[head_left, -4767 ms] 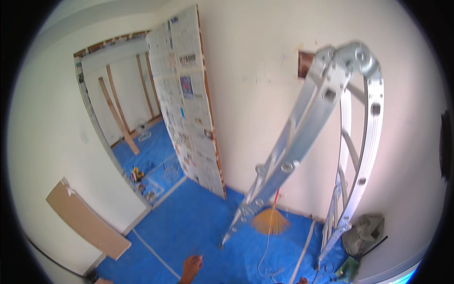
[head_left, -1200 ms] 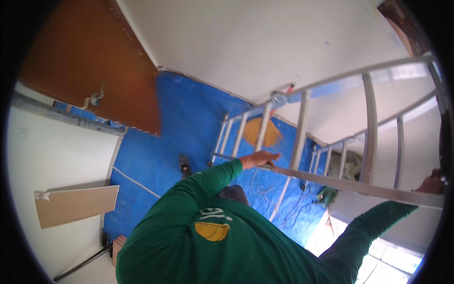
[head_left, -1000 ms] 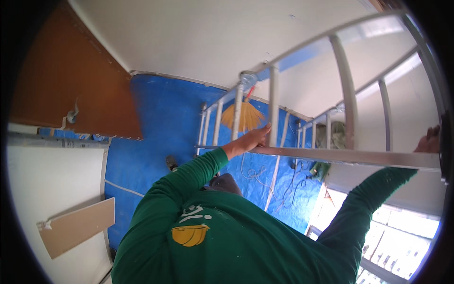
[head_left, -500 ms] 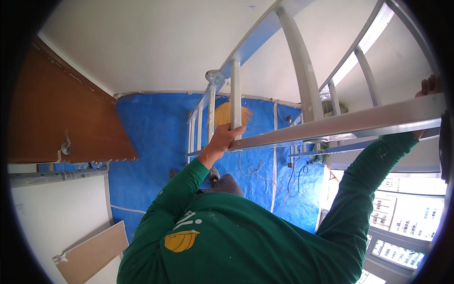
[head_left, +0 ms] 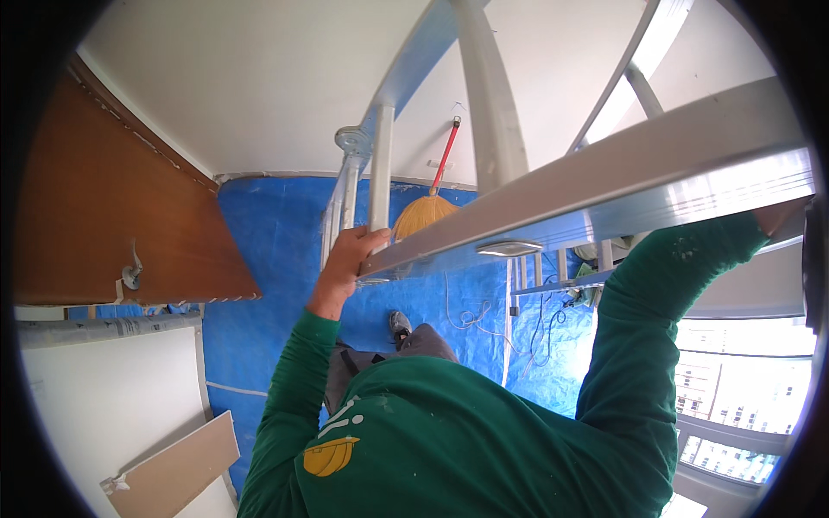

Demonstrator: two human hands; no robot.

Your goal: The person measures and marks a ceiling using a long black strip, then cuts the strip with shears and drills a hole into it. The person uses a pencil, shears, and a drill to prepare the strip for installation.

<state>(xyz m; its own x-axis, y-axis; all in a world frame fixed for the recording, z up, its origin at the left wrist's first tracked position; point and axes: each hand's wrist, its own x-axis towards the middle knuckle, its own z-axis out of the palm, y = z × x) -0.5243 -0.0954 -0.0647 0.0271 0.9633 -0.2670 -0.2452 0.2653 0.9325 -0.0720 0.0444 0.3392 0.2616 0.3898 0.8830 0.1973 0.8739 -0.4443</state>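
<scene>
An aluminium ladder (head_left: 622, 177) with several rungs slants across the view, its rail rising toward the right. My left hand (head_left: 344, 263) is closed round the ladder at the near rail's left end, beside a rung, with the thumb over the metal. At the far right, my right hand (head_left: 782, 216) reaches behind the same rail; only the wrist area shows, and its fingers are hidden. Beyond my left hand, a straw broom (head_left: 426, 212) with a red handle leans against the white wall.
Blue sheeting (head_left: 272, 233) covers the floor, with loose cables (head_left: 471, 319) on it. A brown door (head_left: 129, 207) stands on the left. Below it, a tan board (head_left: 177, 466) leans against a white panel (head_left: 104, 371). Windows (head_left: 743, 371) are at the lower right.
The ladder and my left hand have shifted left in view, and the near rail looks larger and steeper. The broom's red handle has come into sight. My right fingers have gone behind the rail.
</scene>
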